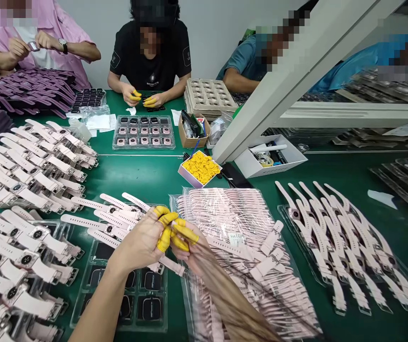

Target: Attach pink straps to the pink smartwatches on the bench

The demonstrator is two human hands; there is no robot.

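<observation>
My left hand [143, 240] and my right hand [194, 244] meet in mid-view, yellow cots on their fingertips. Both are closed in a pinch around something small, mostly hidden by the fingers. Beneath my left hand lies a clear tray [120, 322] of square dark-faced watches [152, 280]. Pale pink strapped watches [110, 229] rest across its far end. A pale pink strap [172, 265] shows just below my fingers; whether I hold it I cannot tell. Under my right forearm is a plastic bag of pink straps [221, 204], with loose straps [266, 266] on top.
Stacks of pink-strapped watches [29, 175] fill the left side. Another tray of strapped watches [343, 247] stands right. Ahead are a box of yellow finger cots [201, 167], a white box [271, 156], a watch tray [144, 133] and a slanted post [278, 80]. Co-workers sit opposite.
</observation>
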